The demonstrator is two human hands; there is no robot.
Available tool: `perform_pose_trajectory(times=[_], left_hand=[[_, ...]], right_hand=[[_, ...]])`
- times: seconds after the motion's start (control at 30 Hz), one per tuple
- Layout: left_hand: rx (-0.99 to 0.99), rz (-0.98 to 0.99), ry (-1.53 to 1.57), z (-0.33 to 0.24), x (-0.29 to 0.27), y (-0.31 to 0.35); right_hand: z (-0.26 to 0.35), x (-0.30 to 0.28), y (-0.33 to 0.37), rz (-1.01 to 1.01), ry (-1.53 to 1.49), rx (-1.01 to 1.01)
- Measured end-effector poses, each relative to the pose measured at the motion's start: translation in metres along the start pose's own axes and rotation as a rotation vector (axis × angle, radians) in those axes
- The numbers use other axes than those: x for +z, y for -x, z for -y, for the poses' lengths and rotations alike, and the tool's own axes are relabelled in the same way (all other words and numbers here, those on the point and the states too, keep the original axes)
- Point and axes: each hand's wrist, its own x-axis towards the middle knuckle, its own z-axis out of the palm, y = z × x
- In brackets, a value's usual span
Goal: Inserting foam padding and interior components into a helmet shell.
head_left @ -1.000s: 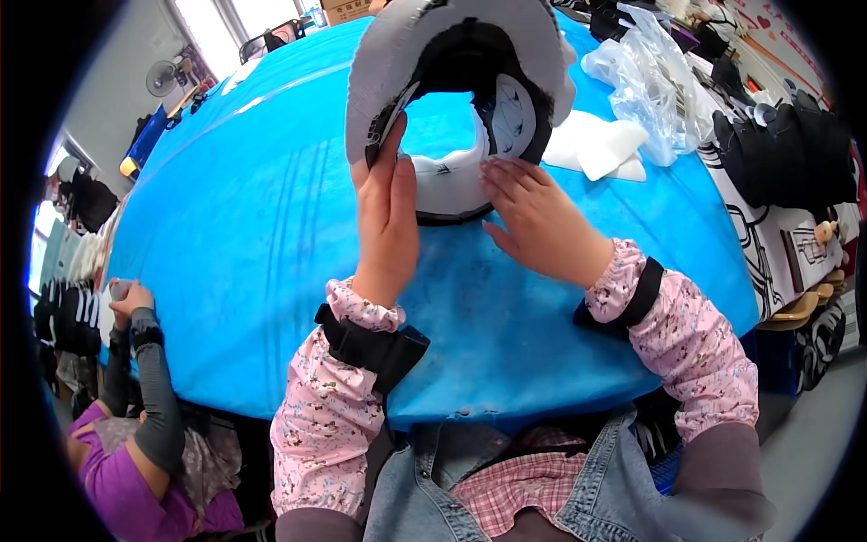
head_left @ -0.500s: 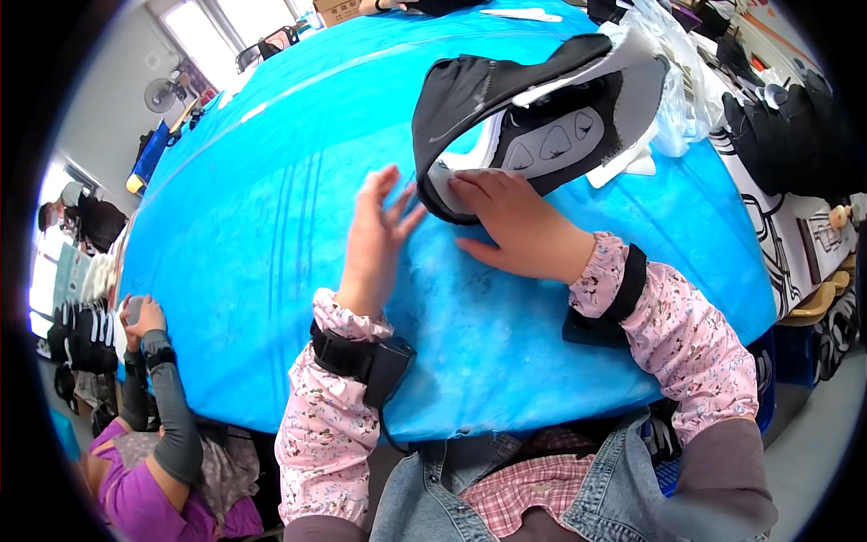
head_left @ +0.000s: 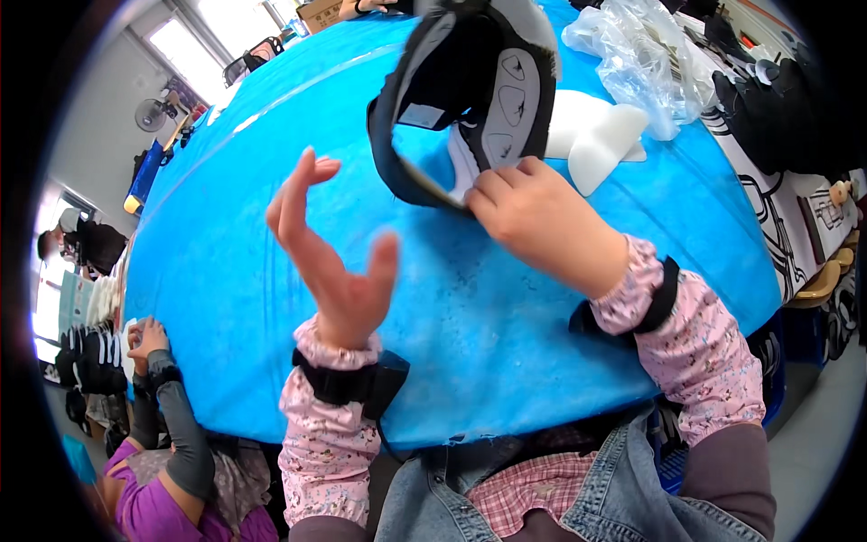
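My right hand (head_left: 542, 212) pinches the lower edge of a black shoe upper (head_left: 394, 149), which it holds up over the blue-covered table (head_left: 271, 208). The upper's opening faces me, so its pale grey lining with rounded, outlined panels shows inside. To the left of it my left hand (head_left: 330, 253) is raised, apart from the upper, with fingers spread and nothing in them. Behind the upper, to its right, lie smooth white curved pieces (head_left: 596, 149) on the table.
Clear plastic bags (head_left: 646, 68) lie at the far right of the table, beside a pile of black pieces (head_left: 768, 113). At the left edge a co-worker's hands (head_left: 147, 341) hold something pale. A cardboard box (head_left: 323, 14) stands at the back.
My right hand has turned the shoe upper more upright and shifted it left, uncovering the white pieces. My left hand has moved left, away from the upper.
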Motion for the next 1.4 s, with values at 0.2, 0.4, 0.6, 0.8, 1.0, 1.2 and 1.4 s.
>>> perform_pose_trajectory(times=[0.2, 0.4, 0.6, 0.8, 1.0, 1.2, 1.4], left_hand=[[0.284, 0.519, -0.410, -0.025, -0.019, -0.020], [0.312, 0.538, -0.346, -0.013, -0.019, -0.011], [0.274, 0.441, -0.238, -0.026, -0.012, -0.020], [0.259, 0.458, -0.159, -0.008, -0.010, -0.015], [0.223, 0.426, -0.175, -0.006, -0.016, -0.010], [0.214, 0.408, -0.160, -0.008, -0.013, -0.008], [0.203, 0.438, -0.164, -0.008, -0.015, -0.008]], right_hand=[[0.021, -0.048, 0.003, 0.135, -0.039, -0.031], [0.013, -0.123, -0.008, -0.045, -0.868, 0.011], [0.045, -0.132, -0.036, 0.021, -1.650, -0.202], [0.037, -0.146, -0.021, 0.042, -1.724, -0.224], [0.037, -0.154, -0.015, 0.060, -1.720, -0.196], [0.039, -0.151, -0.018, 0.059, -1.713, -0.192], [0.052, -0.139, -0.027, 0.084, -1.755, -0.229]])
